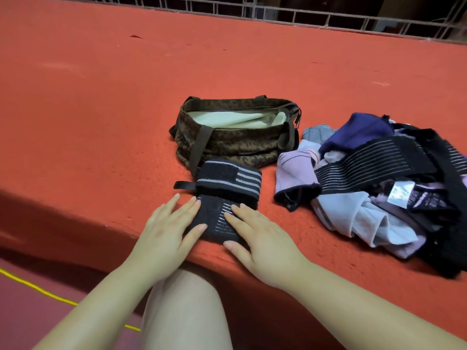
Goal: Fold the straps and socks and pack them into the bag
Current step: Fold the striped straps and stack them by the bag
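Strap under both flat hands (left, right), bag beyond, pile rightward

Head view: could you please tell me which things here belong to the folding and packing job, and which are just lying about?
Job: black strap under left hand and right hand; striped folded strap; camouflage bag; pile of straps and socks.
Lying about: yellow cord; metal railing.

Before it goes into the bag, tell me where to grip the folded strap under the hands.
Pinch the folded strap by its two short side edges, one from each side. It lies flat under the left hand and right hand; holding both sides should keep the layers from unfolding.
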